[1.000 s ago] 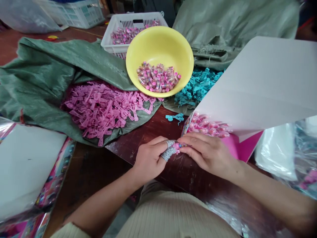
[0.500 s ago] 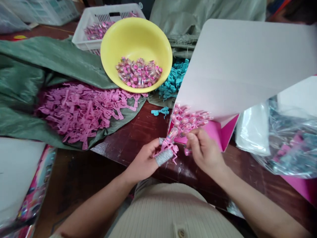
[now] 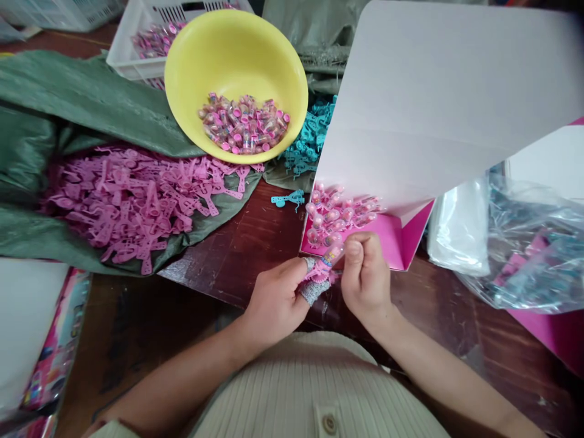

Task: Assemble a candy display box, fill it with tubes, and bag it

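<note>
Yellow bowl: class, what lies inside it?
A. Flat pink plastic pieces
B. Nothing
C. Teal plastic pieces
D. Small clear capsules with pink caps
D: the yellow bowl holds a heap of small clear capsules with pink caps; the flat pink pieces lie on the green sack, the teal ones beside the bowl.

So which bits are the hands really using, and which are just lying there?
In use: left hand, right hand, small pink toy piece, pink box.

Lying about: yellow bowl, pink parts pile, teal parts, white basket, plastic bags.
</note>
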Action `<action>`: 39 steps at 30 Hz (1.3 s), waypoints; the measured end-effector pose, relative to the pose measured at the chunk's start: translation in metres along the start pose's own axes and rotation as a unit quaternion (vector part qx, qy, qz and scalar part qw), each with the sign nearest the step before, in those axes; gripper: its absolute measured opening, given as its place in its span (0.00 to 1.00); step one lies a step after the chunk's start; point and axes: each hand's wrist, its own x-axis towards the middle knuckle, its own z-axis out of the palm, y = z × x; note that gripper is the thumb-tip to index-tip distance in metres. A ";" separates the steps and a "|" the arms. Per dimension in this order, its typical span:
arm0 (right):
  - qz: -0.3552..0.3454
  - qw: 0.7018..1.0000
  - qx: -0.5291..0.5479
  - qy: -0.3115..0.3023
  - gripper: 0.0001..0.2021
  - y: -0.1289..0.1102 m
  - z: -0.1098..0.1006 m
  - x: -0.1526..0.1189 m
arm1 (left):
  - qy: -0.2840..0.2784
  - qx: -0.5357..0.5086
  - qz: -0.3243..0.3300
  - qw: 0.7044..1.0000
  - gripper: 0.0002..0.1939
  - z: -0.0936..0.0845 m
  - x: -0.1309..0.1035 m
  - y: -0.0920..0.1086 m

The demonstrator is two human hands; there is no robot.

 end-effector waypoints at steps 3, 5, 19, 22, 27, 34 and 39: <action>0.076 0.987 0.117 -0.080 0.16 0.005 -0.006 0.000 | -0.039 -0.068 -0.034 0.996 0.09 -0.002 0.003 -0.004; 0.125 0.950 0.211 -0.192 0.15 0.008 -0.018 0.001 | -0.052 -0.123 -0.072 0.988 0.10 -0.004 0.005 -0.007; -0.045 0.938 0.069 -0.337 0.09 0.017 -0.043 -0.002 | -0.062 -0.029 -0.033 0.997 0.08 -0.007 0.003 -0.020; 0.113 0.908 0.145 -0.376 0.13 0.015 -0.038 -0.008 | -0.057 -0.023 -0.030 0.998 0.09 -0.004 -0.001 -0.023; 0.208 0.868 0.197 -0.407 0.17 0.019 -0.037 -0.016 | -0.107 -0.078 -0.078 0.988 0.10 -0.008 0.003 -0.024; 0.054 0.928 0.086 -0.359 0.09 0.023 -0.047 -0.008 | -0.107 -0.116 -0.095 0.983 0.08 -0.011 0.007 -0.019; 0.096 0.911 0.084 -0.392 0.18 0.022 -0.049 -0.005 | -0.101 -0.109 -0.087 0.985 0.11 -0.010 0.005 -0.015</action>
